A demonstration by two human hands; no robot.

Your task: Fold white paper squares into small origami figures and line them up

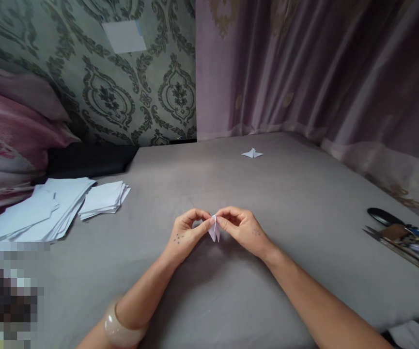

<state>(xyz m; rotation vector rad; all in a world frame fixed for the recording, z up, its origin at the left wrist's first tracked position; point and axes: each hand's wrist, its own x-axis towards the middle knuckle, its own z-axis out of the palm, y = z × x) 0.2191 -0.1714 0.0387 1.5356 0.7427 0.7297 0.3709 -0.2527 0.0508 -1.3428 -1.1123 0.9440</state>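
Note:
Between my two hands, above the grey surface, is a small folded piece of white paper [214, 231] with two pointed ends hanging down. My left hand [189, 230] pinches its upper left side between thumb and fingers. From the other side, my right hand [243, 228] pinches the upper right of the same paper, thumb against fingertips. The fingers cover the paper's top edges. Farther back on the surface lies a finished-looking white origami shape [253, 153] with two spread points and a raised middle.
At the left lie a stack of small white paper squares [103, 198] and a pile of larger sheets [45, 211]. A black flat item [91, 159] lies behind them. Tweezers [398, 248] and other tools sit at the right edge. A pink curtain [260, 68] hangs behind.

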